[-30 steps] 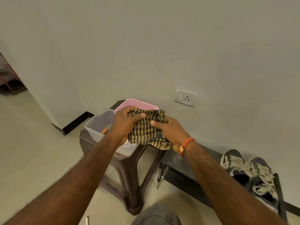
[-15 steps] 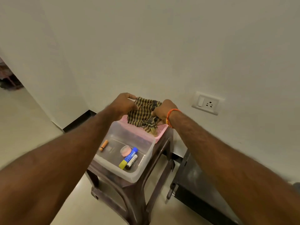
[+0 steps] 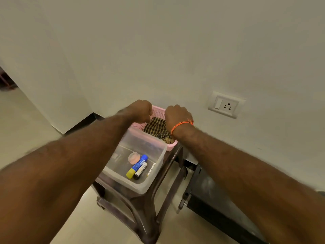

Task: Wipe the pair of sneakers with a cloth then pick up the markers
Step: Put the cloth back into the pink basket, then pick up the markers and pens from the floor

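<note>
Settling the brown-and-yellow checked cloth point(image 3: 156, 128) into the pink perforated plastic basket point(image 3: 159, 111) is the step in hand, and it goes best if the fabric is pushed fully below the rim so no corner trails over the neighbouring clear plastic tub point(image 3: 140, 166). The left hand point(image 3: 140, 111) hovers with its fingers curled over the basket's near-left edge; whether it still pinches a fold is hard to tell from this angle. The right hand point(image 3: 177, 115), with an orange thread bracelet point(image 3: 182, 124) at the wrist, is bent down over the cloth, its fingertips hidden, so its grip cannot be judged either. Both containers sit on a dark brown plastic stool point(image 3: 140, 205) against the wall. The next things wanted lie in the tub: a blue marker with a yellow cap point(image 3: 137, 166) and a white marker point(image 3: 141, 169) touching side by side, next to a small pink round lid point(image 3: 134, 157). Letting go cleanly and lifting straight up should avoid dragging the cloth back out.
</note>
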